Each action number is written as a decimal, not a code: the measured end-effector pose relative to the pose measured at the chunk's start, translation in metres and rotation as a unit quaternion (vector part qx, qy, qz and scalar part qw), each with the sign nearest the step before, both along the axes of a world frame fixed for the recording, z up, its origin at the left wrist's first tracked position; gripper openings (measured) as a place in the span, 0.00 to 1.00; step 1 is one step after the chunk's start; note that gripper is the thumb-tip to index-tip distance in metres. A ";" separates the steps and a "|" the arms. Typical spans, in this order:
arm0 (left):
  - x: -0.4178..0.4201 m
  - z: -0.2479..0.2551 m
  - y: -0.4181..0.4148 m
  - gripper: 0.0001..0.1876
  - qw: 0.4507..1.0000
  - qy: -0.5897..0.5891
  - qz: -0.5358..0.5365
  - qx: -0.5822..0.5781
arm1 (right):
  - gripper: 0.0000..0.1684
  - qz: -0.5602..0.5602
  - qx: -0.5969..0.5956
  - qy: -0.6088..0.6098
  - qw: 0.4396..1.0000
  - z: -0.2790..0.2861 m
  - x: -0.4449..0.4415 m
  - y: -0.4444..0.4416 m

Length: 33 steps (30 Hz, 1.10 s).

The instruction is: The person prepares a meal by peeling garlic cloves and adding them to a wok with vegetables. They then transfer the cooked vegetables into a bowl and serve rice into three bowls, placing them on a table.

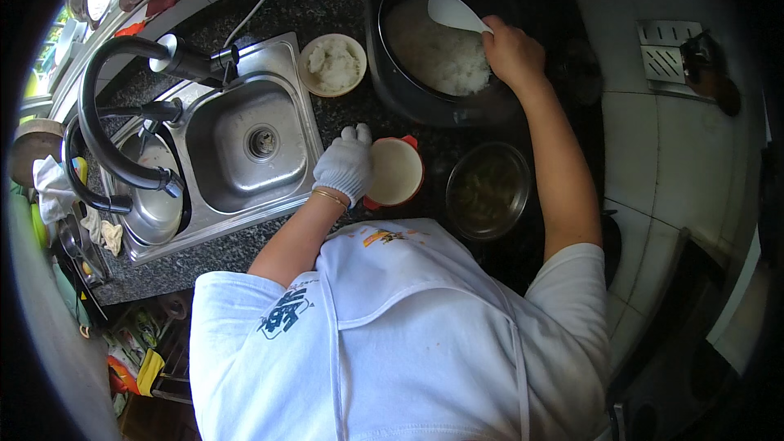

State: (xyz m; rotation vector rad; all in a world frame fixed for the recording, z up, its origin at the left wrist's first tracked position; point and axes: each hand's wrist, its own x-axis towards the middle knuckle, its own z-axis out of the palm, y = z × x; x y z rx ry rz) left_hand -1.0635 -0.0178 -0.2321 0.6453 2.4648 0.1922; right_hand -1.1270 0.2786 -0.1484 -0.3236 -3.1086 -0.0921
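Observation:
In a white knit glove, my left hand [346,162] grips the left side of a cream-lined bowl [397,173] with red handles. The inside of this bowl shows no food. My right hand [516,55] holds the handle of a white rice paddle [454,11]. The paddle's blade is over a dark rice cooker pot [384,43] at the back of the counter. Cooked white rice [450,64] lies in the pot, heaped towards its front right. Left of the cooker, a smaller bowl [332,92] holds a mound of rice.
A steel sink [245,187] with a black faucet [92,116] lies to the left. A steel pan [153,214] sits in its small basin. Near my right forearm stands a round glass-like dish [488,234] of greenish food. A slotted rack [667,67] hangs on the tiled wall.

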 end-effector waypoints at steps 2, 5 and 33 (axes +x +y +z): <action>0.004 -0.001 0.006 0.29 0.999 0.052 -0.015 -0.005 | 0.19 -0.005 -0.006 -0.003 1.000 0.002 0.002 0.002; 0.004 0.024 0.019 0.30 0.997 0.065 -0.040 -0.022 | 0.19 -0.017 -0.018 0.000 1.000 0.007 0.007 0.003; 0.050 0.011 -0.159 0.30 0.391 -0.305 0.542 0.678 | 0.10 0.000 0.125 -0.144 0.982 0.002 -0.053 -0.001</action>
